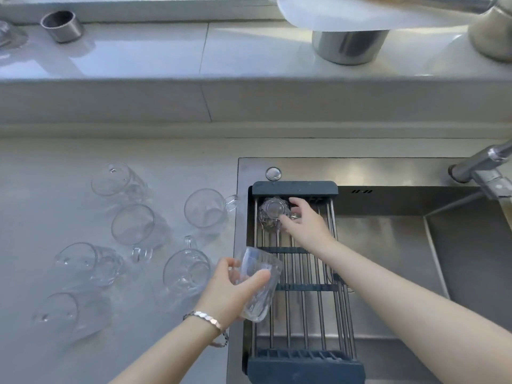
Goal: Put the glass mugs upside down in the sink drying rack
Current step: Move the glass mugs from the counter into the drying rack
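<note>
Head view: we are taking the drying rack point(296, 273), which is spanning the left end of the sink point(401, 245), as the landmark. At the rack's far end, our right hand point(302, 218) is resting its fingers on an inverted mug point(273, 214) that is sitting base-up on the bars; whether this grip is clamped or loosening we cannot tell. Over the rack's near-left edge, our left hand point(232, 289) is gripping a second mug point(259, 284) firmly around its wall. That mug is lying tilted, with its long axis running from the near-left to the far-right. The open bars are lying just right of and beyond this grip, so we judge the left hand to be the nearer one for the coming placement. Six more mugs point(133, 228) are standing or lying on the desk point(55, 189) left of the rack.
</note>
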Demonstrator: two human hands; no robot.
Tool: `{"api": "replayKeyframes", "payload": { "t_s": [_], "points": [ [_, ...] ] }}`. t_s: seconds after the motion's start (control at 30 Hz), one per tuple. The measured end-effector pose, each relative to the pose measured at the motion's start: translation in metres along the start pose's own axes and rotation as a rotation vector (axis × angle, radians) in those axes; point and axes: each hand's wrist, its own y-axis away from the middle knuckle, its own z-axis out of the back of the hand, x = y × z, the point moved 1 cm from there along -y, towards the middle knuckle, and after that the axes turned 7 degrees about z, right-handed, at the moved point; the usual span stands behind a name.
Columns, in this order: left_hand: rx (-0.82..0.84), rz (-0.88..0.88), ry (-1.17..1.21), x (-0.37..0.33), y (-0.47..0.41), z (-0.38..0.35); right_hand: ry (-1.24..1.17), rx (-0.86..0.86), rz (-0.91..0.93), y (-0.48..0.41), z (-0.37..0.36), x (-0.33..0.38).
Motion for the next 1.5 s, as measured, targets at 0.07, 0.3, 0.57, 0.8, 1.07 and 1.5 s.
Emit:
{"api": "replayKeyframes", "payload": {
  "t_s": [0.07, 0.3, 0.57, 0.8, 1.07, 1.5],
  "points": [
    [0.042, 0.074, 0.087, -0.009, -0.007, -0.004, 0.017, 0.064, 0.180, 0.031, 0.019, -0.004],
    [0.297, 0.318, 0.320, -0.053, -0.017, -0.048, 0.503, 0.095, 0.771, 0.104, 0.027, -0.013],
    [-0.288, -0.396, -0.749, -0.081, -0.055, -0.042, 0.204, -0.320, 0.110, 0.063, 0.043, -0.035],
    [-0.428, -0.622, -1.244, -0.093, -0.114, -0.036, 0.497, -0.299, -0.011, 0.003, 0.029, -0.028],
    [-0.356, -0.702, -1.299, -0.080, -0.118, -0.031, 0.534, -0.135, 0.065, -0.019, 0.017, -0.031],
    [-0.623, -1.015, -0.905, -0.037, -0.043, 0.011, 0.491, -0.012, 0.262, 0.035, 0.008, -0.026]
  ]
}}
